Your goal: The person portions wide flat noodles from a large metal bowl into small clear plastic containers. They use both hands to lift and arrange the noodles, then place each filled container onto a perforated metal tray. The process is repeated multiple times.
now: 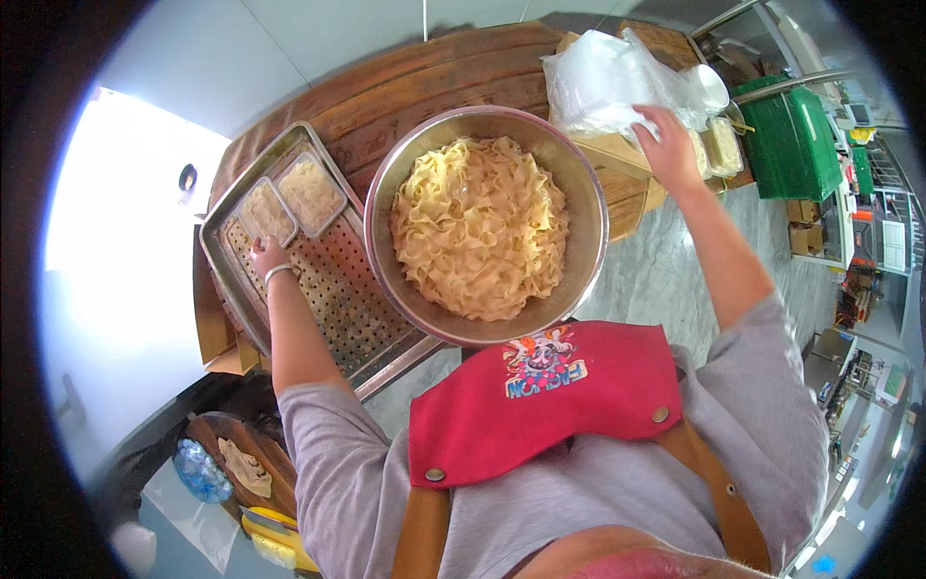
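A large stainless steel bowl (pixel 593 289) full of wide, wavy noodles (pixel 481 228) stands before me on the wooden table. To its left is a perforated metal tray (pixel 347 311). Two clear plastic containers of noodles, a left one (pixel 262 210) and a right one (pixel 311 192), sit side by side at the tray's far end. My left hand (pixel 270 256) has its fingers on the near edge of the left container. Over on the right, my right hand (pixel 673 148) is spread beside a clear plastic bag of stacked white containers or lids (pixel 604 79); whether it touches the bag is unclear.
Beyond the bag are a white tub (pixel 705 88) and more filled plastic containers (pixel 723 147). A green bin (pixel 790 141) is farther right. At lower left, a round wooden board (pixel 278 463) lies near a blue plastic bag (pixel 202 470) and a yellow item (pixel 286 539).
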`<state>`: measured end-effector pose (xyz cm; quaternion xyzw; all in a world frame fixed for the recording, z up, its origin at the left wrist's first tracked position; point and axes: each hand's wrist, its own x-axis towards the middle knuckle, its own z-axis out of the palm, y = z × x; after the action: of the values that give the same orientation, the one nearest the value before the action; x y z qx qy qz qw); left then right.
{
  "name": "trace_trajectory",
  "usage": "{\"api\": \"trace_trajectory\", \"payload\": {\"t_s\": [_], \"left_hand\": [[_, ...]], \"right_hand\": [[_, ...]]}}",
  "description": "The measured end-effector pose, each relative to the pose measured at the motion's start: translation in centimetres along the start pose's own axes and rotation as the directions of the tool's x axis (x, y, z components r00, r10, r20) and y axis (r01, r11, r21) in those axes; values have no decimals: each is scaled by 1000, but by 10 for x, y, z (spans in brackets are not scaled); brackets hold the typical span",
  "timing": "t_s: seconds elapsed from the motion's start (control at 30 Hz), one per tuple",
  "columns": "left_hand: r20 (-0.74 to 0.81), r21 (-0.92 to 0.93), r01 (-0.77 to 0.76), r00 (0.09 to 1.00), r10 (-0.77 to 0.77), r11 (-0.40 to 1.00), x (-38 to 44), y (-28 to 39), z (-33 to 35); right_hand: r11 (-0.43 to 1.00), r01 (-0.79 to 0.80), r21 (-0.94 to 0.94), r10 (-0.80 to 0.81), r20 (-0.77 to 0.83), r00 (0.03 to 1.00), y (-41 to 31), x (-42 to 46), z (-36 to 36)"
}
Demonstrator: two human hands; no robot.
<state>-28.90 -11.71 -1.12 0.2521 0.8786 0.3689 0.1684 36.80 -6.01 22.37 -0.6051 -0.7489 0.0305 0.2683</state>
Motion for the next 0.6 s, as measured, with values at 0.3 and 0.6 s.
{"api": "trace_trajectory", "payload": {"t_s": [0.3,0.6], "left_hand": [[96,-531,-15,992,77,847,-142,69,-49],[177,-677,29,976,125,736,-236,123,-51]], "right_hand": [[922,327,-206,-156,575,803,49,73,0],[901,377,-215,-257,437,862,60,79,10]]}}
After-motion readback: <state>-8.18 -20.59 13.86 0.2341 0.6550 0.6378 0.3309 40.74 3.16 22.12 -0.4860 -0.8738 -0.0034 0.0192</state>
